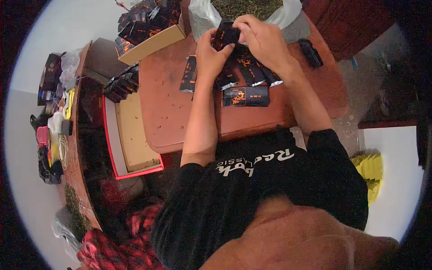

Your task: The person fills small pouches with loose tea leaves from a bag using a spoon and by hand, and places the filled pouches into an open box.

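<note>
My left hand [213, 55] grips a small black foil packet [222, 36] with orange print between thumb and fingers. At the packet's upper right edge, the curled fingers of my right hand [260, 39] are closed against it. Just below my hands, several flat black packets lie on the brown table [168, 105]. Nearest to me is a single black packet [245, 96] with an orange framed mark. Beyond the hands, a clear plastic bag [203, 13] lies open around loose dried green leaves [246, 7].
A cardboard box [153, 44] full of black packets stands at the back left. Below it are more black packets [121, 84] and a red-edged tray [135, 135] with crumbs. A black bundle [310, 53] lies on the right. Yellow packets [369, 173] sit far right; a cluttered shelf [76, 148] runs left.
</note>
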{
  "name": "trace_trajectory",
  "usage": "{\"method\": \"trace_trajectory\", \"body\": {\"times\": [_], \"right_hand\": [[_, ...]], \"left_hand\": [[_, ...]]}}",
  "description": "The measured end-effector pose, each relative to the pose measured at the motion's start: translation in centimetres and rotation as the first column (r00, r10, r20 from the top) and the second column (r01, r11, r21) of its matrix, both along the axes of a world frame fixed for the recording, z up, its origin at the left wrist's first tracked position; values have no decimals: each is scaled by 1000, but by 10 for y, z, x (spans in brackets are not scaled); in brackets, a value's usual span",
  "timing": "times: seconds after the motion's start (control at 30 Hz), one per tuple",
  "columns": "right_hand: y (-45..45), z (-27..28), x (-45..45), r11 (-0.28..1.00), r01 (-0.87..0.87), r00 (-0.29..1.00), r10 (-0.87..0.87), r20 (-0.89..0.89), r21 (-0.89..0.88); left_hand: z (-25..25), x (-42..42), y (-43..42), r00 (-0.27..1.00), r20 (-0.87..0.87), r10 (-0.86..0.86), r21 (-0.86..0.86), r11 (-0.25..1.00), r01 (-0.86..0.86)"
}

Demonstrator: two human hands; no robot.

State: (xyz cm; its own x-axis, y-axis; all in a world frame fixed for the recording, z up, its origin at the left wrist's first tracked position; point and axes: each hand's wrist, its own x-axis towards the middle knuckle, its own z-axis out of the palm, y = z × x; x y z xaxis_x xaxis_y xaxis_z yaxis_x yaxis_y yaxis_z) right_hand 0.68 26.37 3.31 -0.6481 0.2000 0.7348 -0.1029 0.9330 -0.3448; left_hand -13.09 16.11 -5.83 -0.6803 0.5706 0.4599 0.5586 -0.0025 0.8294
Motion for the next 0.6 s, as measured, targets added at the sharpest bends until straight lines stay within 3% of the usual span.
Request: {"method": "trace_trajectory", "body": {"times": [0.13, 0.23, 0.33, 0.43, 0.47, 0.53, 0.6], "right_hand": [[3, 0, 6, 979, 44, 996, -59, -70, -198], [7, -1, 13, 951, 75, 977, -129, -168, -299], [13, -4, 28, 919, 122, 955, -212, -209, -375], [17, -18, 36, 841, 126, 939, -272, -210, -526], [19, -24, 38, 824, 87, 938, -258, -233, -560], [20, -34, 40, 774, 34, 930, -255, -263, -632], [22, -39, 43, 729, 14, 926, -268, -266, -685]], "left_hand": [[5, 4, -1, 998, 68, -15, 57, 998, 11], [13, 6, -5, 999, -27, 31, -19, 999, -32], [-6, -9, 1, 996, 80, -49, 37, 998, 46], [20, -1, -17, 1000, 7, 7, -26, 1000, -7], [10, -8, -14, 987, 154, -54, 141, 990, 32], [8, -14, -24, 985, 166, -38, 197, 980, 5], [25, -12, -50, 953, 296, -60, 291, 956, -30]]}}
